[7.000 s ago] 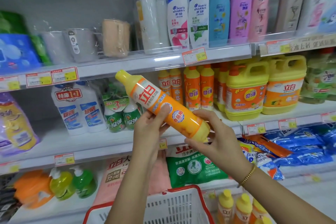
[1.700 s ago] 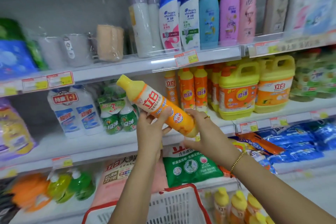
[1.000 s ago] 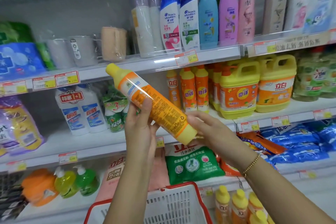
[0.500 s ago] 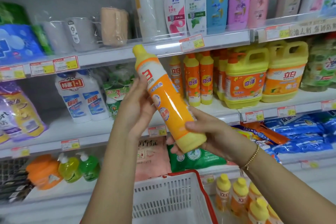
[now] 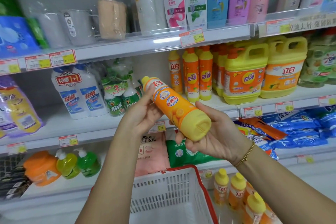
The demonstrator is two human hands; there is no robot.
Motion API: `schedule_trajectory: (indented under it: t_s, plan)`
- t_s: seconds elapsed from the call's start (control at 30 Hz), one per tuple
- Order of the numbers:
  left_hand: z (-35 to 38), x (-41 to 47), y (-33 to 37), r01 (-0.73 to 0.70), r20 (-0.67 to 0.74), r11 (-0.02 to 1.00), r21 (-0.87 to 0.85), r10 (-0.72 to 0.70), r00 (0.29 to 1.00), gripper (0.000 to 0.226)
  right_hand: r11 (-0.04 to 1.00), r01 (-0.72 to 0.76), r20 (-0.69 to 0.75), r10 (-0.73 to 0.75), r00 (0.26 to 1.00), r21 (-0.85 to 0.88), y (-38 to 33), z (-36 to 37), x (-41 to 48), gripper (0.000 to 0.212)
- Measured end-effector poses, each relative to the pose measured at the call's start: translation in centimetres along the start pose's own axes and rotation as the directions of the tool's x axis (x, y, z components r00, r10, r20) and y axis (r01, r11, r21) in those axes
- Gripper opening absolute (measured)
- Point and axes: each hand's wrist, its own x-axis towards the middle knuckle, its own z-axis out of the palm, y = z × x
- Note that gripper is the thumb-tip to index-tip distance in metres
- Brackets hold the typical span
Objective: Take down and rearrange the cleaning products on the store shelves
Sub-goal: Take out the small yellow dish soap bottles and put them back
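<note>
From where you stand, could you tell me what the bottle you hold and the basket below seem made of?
The bottle is probably plastic: smooth yellow body, moulded recessed base, glossy printed orange label. The basket is likely rigid plastic: matte white slotted walls, evenly moulded, with a red rim.

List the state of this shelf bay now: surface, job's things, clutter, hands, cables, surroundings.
Surface: middle shelf, white, with a bare patch at its front.
Job's things: bottle, orange with yellow cap and base, held tilted with its cap toward the shelf; slim bottles stand upright behind it; jugs stand beside them.
Clutter: blue bags piled loosely on the lower right shelf.
Hands: left hand grips the bottle's upper part; right hand holds its base.
Cables: nothing seen.
Surroundings: basket, white with a red rim, below the hands; shampoo on the top shelf.
</note>
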Motion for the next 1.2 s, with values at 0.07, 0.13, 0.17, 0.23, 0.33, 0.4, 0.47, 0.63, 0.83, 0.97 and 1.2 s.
schedule_trajectory:
  t_s: [0.07,0.13,0.17,0.23,0.33,0.4,0.47,0.63,0.83,0.97,1.2]
  plan:
    - [0.1,-0.1,-0.1,0.028,0.024,0.98,0.199,-0.033,0.999,0.054,0.994,0.021,-0.087,-0.031,0.996,-0.104,-0.4,-0.4,-0.1,0.06]
    - [0.1,0.1,-0.2,0.009,0.04,0.941,0.339,-0.024,0.999,0.037,0.99,-0.012,-0.159,-0.011,0.987,-0.141,-1.2,-1.0,-0.2,0.057]
    - [0.0,0.2,-0.2,-0.012,0.046,0.933,0.361,-0.005,0.999,0.03,0.988,-0.045,-0.197,0.015,0.98,-0.147,-1.7,-1.5,-0.3,0.056]
    - [-0.3,0.9,-0.4,-0.062,0.052,0.936,0.345,0.047,0.998,0.029,0.975,-0.119,-0.282,0.062,0.957,-0.188,-2.7,-2.4,-0.5,0.057]
    - [-0.6,2.4,-1.2,-0.129,0.022,0.937,0.323,0.129,0.991,0.027,0.889,-0.211,-0.454,0.003,0.891,-0.408,-3.8,-3.6,0.5,0.061]
    - [-0.7,3.6,-1.8,-0.151,-0.026,0.939,0.31,0.167,0.986,0.02,0.752,-0.298,-0.586,-0.142,0.798,-0.588,-4.6,-4.2,1.7,0.067]
    - [-0.7,4.8,-2.2,-0.151,-0.062,0.943,0.297,0.177,0.982,0.024,0.695,-0.319,-0.626,-0.239,0.742,-0.644,-5.3,-4.9,2.9,0.06]
    - [-0.8,7.8,-2.6,-0.052,-0.04,0.884,0.465,0.08,0.996,0.049,0.719,-0.26,-0.601,-0.266,0.754,-0.645,-6.1,-7.7,5.3,0.048]
    - [-1.0,14.3,-1.6,-0.032,-0.155,0.854,0.52,0.131,0.979,0.036,0.424,-0.28,-0.486,-0.529,0.695,-0.861,-8.5,-11.7,8.5,0.019]
    - [-1.9,19.1,-1.0,-0.043,-0.229,0.825,0.563,0.206,0.951,0.025,0.127,-0.408,-0.39,-0.634,0.667,-0.904,-9.8,-15.1,10.7,0.01]
    - [-5.5,25.0,-0.4,-0.123,-0.24,0.56,0.82,0.53,0.813,0.048,-0.377,-0.673,-0.397,-0.588,0.705,-0.636,-8.8,-20.9,11.6,0.033]
